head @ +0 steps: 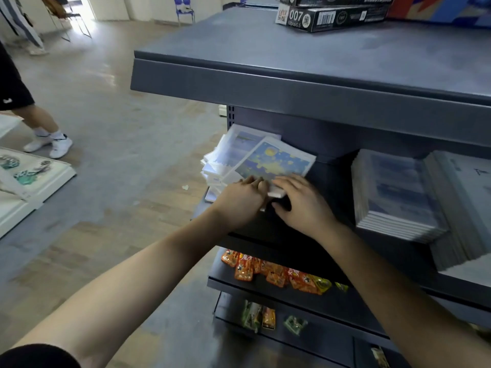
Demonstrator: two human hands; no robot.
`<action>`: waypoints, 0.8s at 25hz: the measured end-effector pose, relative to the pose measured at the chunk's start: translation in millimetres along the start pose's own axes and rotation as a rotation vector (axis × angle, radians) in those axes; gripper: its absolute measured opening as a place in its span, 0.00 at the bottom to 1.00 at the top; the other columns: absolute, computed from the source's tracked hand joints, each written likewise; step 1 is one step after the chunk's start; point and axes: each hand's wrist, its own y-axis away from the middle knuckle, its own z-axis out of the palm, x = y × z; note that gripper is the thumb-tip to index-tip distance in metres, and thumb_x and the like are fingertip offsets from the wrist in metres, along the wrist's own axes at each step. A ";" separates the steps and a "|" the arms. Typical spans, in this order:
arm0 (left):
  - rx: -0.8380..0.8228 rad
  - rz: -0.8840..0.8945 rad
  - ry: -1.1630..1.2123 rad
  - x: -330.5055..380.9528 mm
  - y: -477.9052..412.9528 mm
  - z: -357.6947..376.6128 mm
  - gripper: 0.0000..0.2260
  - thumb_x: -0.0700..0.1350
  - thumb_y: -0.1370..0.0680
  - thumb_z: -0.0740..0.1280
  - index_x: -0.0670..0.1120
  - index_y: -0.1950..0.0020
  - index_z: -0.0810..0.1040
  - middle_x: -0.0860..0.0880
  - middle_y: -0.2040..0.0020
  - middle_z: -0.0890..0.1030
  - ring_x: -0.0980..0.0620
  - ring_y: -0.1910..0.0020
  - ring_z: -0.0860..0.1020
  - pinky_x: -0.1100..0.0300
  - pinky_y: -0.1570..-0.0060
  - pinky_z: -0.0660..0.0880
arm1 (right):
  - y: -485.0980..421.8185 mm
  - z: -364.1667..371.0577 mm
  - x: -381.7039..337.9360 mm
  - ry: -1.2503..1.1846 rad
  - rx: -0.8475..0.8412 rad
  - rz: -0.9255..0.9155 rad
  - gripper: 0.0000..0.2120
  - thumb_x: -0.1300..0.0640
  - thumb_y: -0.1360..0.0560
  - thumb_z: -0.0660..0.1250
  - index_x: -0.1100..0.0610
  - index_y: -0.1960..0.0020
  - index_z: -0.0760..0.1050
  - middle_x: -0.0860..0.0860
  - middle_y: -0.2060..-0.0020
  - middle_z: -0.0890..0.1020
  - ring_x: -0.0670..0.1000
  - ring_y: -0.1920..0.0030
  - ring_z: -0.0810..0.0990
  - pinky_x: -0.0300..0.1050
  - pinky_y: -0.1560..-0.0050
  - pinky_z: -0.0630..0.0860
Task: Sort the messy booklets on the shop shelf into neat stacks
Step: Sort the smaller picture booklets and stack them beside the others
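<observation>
Middle tier of a dark grey metal shelf (pixel 335 200): a splayed pile (pixel 225 158) of thin, white-edged booklets, topped by a glossy rectangular starry booklet (pixel 277 163). The right hand (pixel 301 207) pinches its near corner, fingers above, thumb beneath; the left hand (pixel 243 201) lies bent-fingered on the near edge, grasp not discernible. At 3 o'clock, a squared stack (pixel 396 192); at 6 o'clock, crinkled orange snack packets (pixel 268 272)
</observation>
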 end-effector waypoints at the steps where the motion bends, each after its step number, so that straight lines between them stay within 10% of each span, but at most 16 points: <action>1: -0.010 0.016 -0.027 3.0 0.4 1.4 0.14 0.46 0.26 0.63 0.36 0.49 0.78 0.40 0.54 0.82 0.41 0.55 0.81 0.56 0.69 0.76 | 5.1 2.8 -6.3 -0.010 0.034 0.009 0.19 0.61 0.32 0.72 0.58 0.41 0.77 0.55 0.42 0.80 0.59 0.37 0.75 0.55 0.37 0.72; 8: -0.077 -0.072 0.034 -29.0 19.6 8.1 0.26 0.53 0.23 0.63 0.49 0.27 0.64 0.47 0.26 0.64 0.42 0.27 0.61 0.47 0.33 0.67 | 22.7 -7.9 23.7 -0.358 0.027 -0.061 0.22 0.78 0.32 0.65 0.60 0.44 0.80 0.56 0.42 0.79 0.54 0.35 0.72 0.39 0.31 0.64; 12: 0.078 -0.108 0.188 -11.8 33.8 14.7 0.18 0.48 0.22 0.64 0.45 0.33 0.74 0.45 0.29 0.69 0.39 0.28 0.63 0.45 0.38 0.70 | 29.0 -7.6 22.0 -0.186 -0.003 0.033 0.27 0.75 0.31 0.64 0.54 0.37 0.76 0.56 0.34 0.73 0.59 0.31 0.67 0.57 0.34 0.69; 20: 0.232 0.128 0.265 4.1 36.2 25.5 0.16 0.46 0.27 0.61 0.39 0.45 0.76 0.37 0.38 0.76 0.45 0.34 0.66 0.51 0.30 0.60 | 42.4 -4.2 -5.2 -0.203 -0.083 0.072 0.23 0.53 0.27 0.69 0.46 0.33 0.71 0.52 0.28 0.65 0.62 0.27 0.55 0.58 0.31 0.64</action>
